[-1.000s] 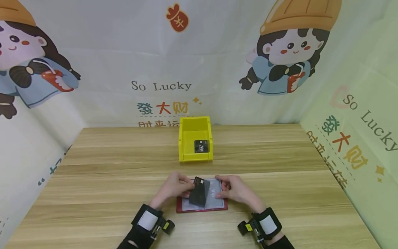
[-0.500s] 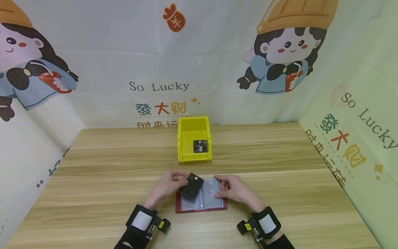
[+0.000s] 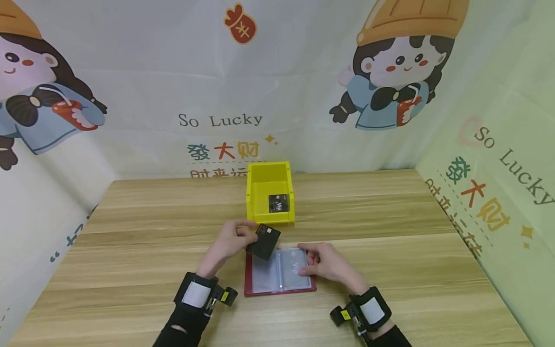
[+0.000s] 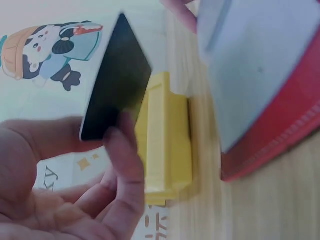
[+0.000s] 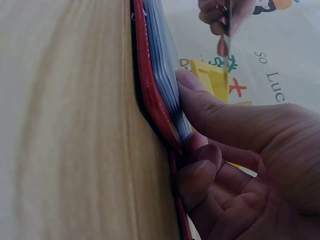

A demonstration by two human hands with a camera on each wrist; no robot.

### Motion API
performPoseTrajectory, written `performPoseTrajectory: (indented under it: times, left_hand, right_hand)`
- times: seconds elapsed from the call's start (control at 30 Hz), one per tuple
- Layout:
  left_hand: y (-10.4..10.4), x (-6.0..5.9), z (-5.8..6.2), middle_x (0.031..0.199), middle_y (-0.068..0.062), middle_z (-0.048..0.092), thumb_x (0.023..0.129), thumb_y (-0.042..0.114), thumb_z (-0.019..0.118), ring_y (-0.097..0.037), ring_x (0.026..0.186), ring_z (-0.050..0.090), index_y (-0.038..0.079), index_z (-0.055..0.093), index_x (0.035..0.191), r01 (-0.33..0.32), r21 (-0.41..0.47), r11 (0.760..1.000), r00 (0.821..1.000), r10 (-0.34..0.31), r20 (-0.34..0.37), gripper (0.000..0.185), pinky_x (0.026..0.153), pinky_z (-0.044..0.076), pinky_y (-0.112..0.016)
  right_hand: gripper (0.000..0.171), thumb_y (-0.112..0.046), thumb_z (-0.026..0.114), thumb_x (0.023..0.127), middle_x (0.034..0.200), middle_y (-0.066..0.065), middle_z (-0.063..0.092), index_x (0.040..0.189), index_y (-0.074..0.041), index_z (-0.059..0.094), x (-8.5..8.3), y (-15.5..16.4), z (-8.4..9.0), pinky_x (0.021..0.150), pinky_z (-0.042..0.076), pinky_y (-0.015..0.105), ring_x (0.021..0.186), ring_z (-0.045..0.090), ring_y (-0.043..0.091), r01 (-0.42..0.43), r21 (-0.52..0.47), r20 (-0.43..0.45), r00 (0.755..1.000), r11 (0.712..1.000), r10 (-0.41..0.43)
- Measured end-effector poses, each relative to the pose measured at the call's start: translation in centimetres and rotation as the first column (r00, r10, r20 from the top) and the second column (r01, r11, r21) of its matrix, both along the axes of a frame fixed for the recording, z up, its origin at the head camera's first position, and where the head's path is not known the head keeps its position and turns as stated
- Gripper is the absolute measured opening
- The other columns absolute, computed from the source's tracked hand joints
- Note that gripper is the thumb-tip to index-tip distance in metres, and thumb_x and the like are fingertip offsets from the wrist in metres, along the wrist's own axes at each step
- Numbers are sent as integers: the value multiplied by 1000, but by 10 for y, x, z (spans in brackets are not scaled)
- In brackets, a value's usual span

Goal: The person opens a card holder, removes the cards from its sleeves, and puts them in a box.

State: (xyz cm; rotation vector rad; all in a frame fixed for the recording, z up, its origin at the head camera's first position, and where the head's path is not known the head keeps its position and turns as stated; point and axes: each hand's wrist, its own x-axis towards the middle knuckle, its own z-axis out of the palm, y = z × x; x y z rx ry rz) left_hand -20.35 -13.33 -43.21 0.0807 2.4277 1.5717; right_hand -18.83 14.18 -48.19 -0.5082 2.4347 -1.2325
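**Card lifted clear of holder**

Card (image 3: 263,242) is pinched in the left hand (image 3: 227,243), tilted above the holder's (image 3: 279,271) far-left corner, near the bin (image 3: 270,193). The right hand (image 3: 327,264) grips the holder's right edge. Bare tabletop (image 3: 130,250) lies on both sides.

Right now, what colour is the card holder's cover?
Red, with clear plastic sleeves inside. The card holder lies open on the table; the head view shows it best.
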Motion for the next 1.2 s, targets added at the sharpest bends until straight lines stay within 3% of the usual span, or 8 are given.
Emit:
performPoseTrajectory:
  times: [0.17, 0.4, 0.73, 0.93, 1.03, 1.2]
  left_hand:
    - [11, -11, 5, 90, -16, 73, 98, 1, 66, -12, 70, 56, -7, 67, 123, -93, 18, 995, 992, 95, -89, 27, 63, 43, -24]
    - [25, -31, 6, 102, -23, 75, 97, 3, 70, -11, 69, 56, -5, 75, 109, -180, -23, 983, 961, 171, -218, 15, 61, 42, -21]
    - [43, -57, 3, 102, -23, 75, 98, 2, 69, -26, 78, 66, -5, 76, 110, -230, -102, 968, 927, 186, -326, 16, 63, 45, -22]
    - [56, -72, -1, 102, -23, 76, 98, -2, 66, -33, 89, 69, -7, 76, 108, -246, -171, 954, 908, 165, -385, 15, 72, 54, -34]
    - [62, -79, -3, 102, -23, 76, 98, -2, 65, -34, 90, 69, -7, 75, 109, -254, -221, 942, 906, 152, -396, 16, 78, 56, -41]
    - [67, -84, -4, 106, -23, 75, 100, -2, 63, -34, 91, 67, -7, 74, 112, -251, -256, 934, 920, 147, -363, 17, 81, 55, -43]
  right_hand:
    - [65, -9, 84, 88, 74, -2, 50, 144, 9, 57, 0, 1, 2, 56, 31, 19, 65, 45, 11, -9, -10, -7, 1000, 1000, 9]
    - [63, -6, 84, 88, 75, -3, 51, 142, 12, 57, -3, -1, 1, 57, 33, 18, 65, 46, 9, -30, -24, -31, 999, 999, 29]
    - [64, -9, 84, 88, 76, -3, 52, 144, 8, 57, -2, -2, 0, 57, 33, 19, 65, 46, 9, -8, 7, -7, 1000, 1000, 8]
    - [63, -8, 84, 88, 76, -3, 52, 143, 9, 57, -1, -1, -1, 57, 34, 18, 66, 47, 10, -2, 2, -1, 1000, 1000, 2]
    - [64, -8, 84, 88, 76, -3, 52, 143, 9, 57, 0, -1, 0, 57, 34, 18, 66, 46, 10, 3, 5, -1, 1000, 1000, -3]
    - [62, -8, 84, 88, 76, -3, 51, 143, 9, 58, -1, -1, -1, 57, 33, 18, 66, 46, 9, -3, 10, -3, 1000, 1000, 3]
